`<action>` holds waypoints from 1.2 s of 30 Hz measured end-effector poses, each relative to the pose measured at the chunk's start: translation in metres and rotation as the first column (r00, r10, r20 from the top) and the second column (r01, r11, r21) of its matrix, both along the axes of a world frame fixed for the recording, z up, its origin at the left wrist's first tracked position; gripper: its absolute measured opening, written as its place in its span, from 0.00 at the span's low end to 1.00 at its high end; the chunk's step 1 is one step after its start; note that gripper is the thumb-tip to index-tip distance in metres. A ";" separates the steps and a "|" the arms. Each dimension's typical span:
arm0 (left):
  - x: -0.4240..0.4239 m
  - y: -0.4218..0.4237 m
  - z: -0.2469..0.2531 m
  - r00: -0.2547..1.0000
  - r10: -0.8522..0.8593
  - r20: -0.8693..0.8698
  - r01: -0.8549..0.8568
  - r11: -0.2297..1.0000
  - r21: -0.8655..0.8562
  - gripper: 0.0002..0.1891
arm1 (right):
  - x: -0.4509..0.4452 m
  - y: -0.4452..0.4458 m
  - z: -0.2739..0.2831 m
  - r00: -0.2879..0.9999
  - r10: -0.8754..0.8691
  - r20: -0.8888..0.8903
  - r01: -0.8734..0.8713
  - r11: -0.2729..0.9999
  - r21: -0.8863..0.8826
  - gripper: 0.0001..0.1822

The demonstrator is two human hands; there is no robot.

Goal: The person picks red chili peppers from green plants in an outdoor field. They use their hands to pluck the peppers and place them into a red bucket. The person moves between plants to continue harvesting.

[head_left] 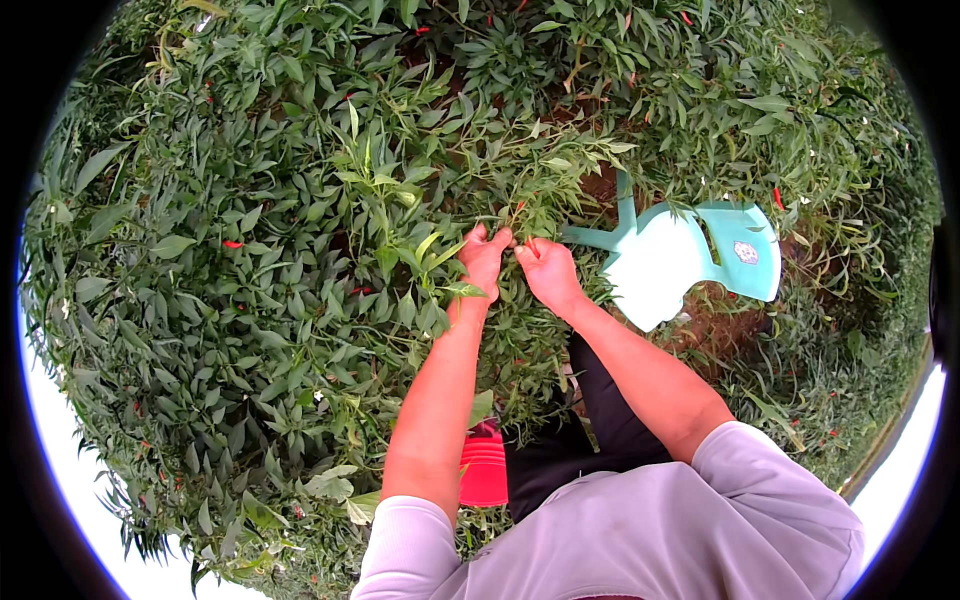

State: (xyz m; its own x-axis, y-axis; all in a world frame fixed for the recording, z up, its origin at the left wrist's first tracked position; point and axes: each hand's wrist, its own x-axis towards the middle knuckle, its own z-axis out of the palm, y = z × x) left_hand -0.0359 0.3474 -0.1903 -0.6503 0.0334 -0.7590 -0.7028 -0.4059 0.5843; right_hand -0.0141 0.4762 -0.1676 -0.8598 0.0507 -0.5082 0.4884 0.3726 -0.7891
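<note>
Both my hands are among the leafy chili pepper plants (390, 187) in front of me, close together. My right hand (551, 274) has its fingers curled, with a red chili pepper (532, 246) showing between thumb and forefinger. Just to its left, my left hand (481, 261) points its thumb towards the right hand, amid stems and leaves. Whether its partly hidden fingers grip anything cannot be made out. Another orange-red chili (520, 205) hangs slightly above the hands.
A pale turquoise plastic chair (652, 262) lies among the plants to the right, beside brown soil (720, 322). Below my left forearm, a red ribbed plastic container (482, 469) is partly covered by leaves. Ripe red chilies (233, 244) dot the surrounding foliage.
</note>
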 end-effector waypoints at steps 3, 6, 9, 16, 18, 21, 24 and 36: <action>0.006 -0.007 -0.012 0.999 0.028 -0.034 -0.026 0.997 0.075 0.06 | -0.006 0.005 0.013 0.921 -0.076 0.381 0.266 0.838 -0.476 0.14; 0.003 -0.006 -0.008 0.999 0.012 -0.050 -0.005 0.991 0.132 0.06 | -0.022 0.009 0.057 0.838 0.046 0.544 0.399 0.629 -0.667 0.11; -0.006 -0.006 0.008 0.972 -0.229 -0.047 0.224 0.969 -0.101 0.09 | -0.017 0.024 0.088 0.837 0.123 0.534 0.383 0.565 -0.730 0.08; -0.010 -0.018 0.016 0.957 -0.259 -0.131 0.253 0.966 -0.055 0.12 | -0.001 0.087 0.085 0.895 -0.038 0.445 0.307 0.776 -0.551 0.04; -0.002 -0.024 0.010 0.985 -0.142 -0.098 0.141 0.990 -0.011 0.10 | -0.010 0.089 0.068 0.919 -0.171 0.354 0.312 0.866 -0.392 0.07; 0.009 -0.035 0.005 0.998 -0.037 -0.041 0.044 0.981 0.191 0.15 | -0.024 0.078 0.024 0.949 -0.230 0.217 0.290 0.906 -0.307 0.07; 0.018 -0.046 0.003 0.992 -0.060 -0.109 0.083 0.972 0.219 0.19 | -0.039 0.046 0.024 0.968 -0.117 0.223 0.204 0.885 -0.418 0.05; 0.023 -0.041 0.010 0.959 -0.231 -0.163 0.226 0.973 -0.046 0.24 | -0.038 0.020 0.050 0.978 0.201 0.050 -0.175 0.932 -0.318 0.02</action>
State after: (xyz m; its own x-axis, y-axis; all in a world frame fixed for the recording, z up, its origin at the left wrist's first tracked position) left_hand -0.0133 0.3069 -0.1808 -0.7447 0.1770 -0.6435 -0.6671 -0.2285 0.7091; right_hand -0.0517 0.4959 -0.1179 -0.7941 -0.2793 -0.5398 0.4995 0.2063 -0.8414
